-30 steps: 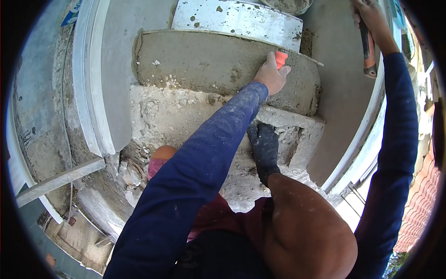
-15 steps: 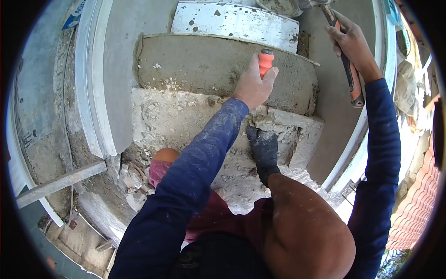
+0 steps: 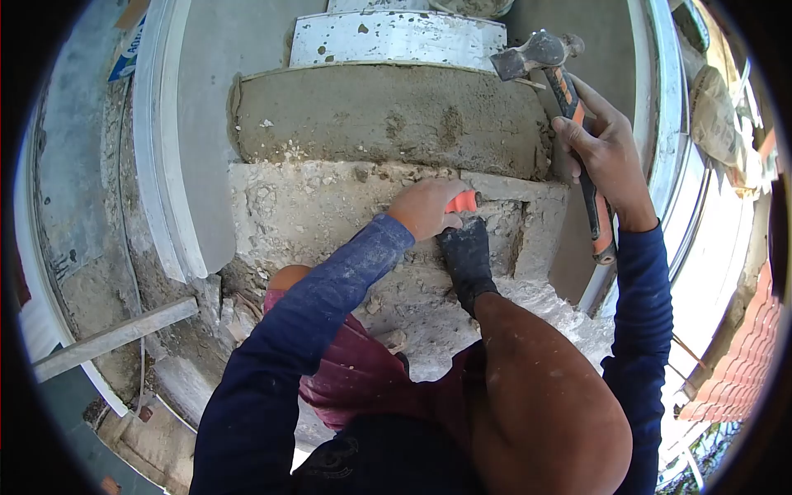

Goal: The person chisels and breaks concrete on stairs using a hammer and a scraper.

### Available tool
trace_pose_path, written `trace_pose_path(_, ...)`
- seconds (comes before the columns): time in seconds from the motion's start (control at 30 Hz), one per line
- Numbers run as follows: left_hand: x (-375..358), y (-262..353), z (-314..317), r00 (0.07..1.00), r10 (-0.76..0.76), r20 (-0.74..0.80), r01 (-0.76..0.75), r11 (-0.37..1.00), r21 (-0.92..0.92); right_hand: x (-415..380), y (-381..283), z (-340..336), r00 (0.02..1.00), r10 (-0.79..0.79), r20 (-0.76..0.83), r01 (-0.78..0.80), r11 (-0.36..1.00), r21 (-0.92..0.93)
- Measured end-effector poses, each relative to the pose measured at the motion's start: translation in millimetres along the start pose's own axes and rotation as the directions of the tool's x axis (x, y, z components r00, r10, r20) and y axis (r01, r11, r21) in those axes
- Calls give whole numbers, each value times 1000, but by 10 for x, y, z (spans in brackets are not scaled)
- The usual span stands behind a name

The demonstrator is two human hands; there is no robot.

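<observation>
My left hand (image 3: 425, 206) is closed around the orange grip of a chisel (image 3: 464, 201), low over the chipped concrete step (image 3: 313, 198). The chisel's dark butt end points right; its blade is hidden. Up on the right, my right hand (image 3: 606, 153) grips a hammer (image 3: 566, 95) by its black and orange handle. The hammer's metal head is raised, apart from the chisel. My foot in a black covering (image 3: 466, 256) stands on the rough concrete, just below the chisel grip.
Behind the chipped step rises a smooth grey cement face (image 3: 330, 107), with a spattered white board (image 3: 396, 37) above it. A bucket (image 3: 474, 7) shows at the top edge. Grey side walls flank the steps. A bar (image 3: 115, 338) juts out at left.
My left hand has brought the chisel down from the cement face to the chipped step, tipping its grip sideways. My right hand and the hammer have moved lower and left, bringing the hammer head into view.
</observation>
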State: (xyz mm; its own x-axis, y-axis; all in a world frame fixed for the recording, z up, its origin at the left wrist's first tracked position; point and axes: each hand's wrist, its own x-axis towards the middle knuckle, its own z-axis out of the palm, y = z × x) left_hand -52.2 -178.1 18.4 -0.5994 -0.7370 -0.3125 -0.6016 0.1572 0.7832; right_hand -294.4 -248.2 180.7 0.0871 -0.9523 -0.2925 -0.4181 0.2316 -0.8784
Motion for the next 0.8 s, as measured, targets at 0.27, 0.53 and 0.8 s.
trace_pose_path(0.27,-661,-146,-824,938,-161,306,103,975,196,-477,62,-29,998,12,-54,-11,1000,5)
trace_pose_path(0.53,-623,29,-1043,955,-178,236,190,981,-29,-622,-57,-9,996,15,-90,-13,999,30)
trace_pose_path(0.8,1219,229,-302,904,-217,-369,-103,728,-678,-437,-191,-80,989,-39,-141,33,999,-41)
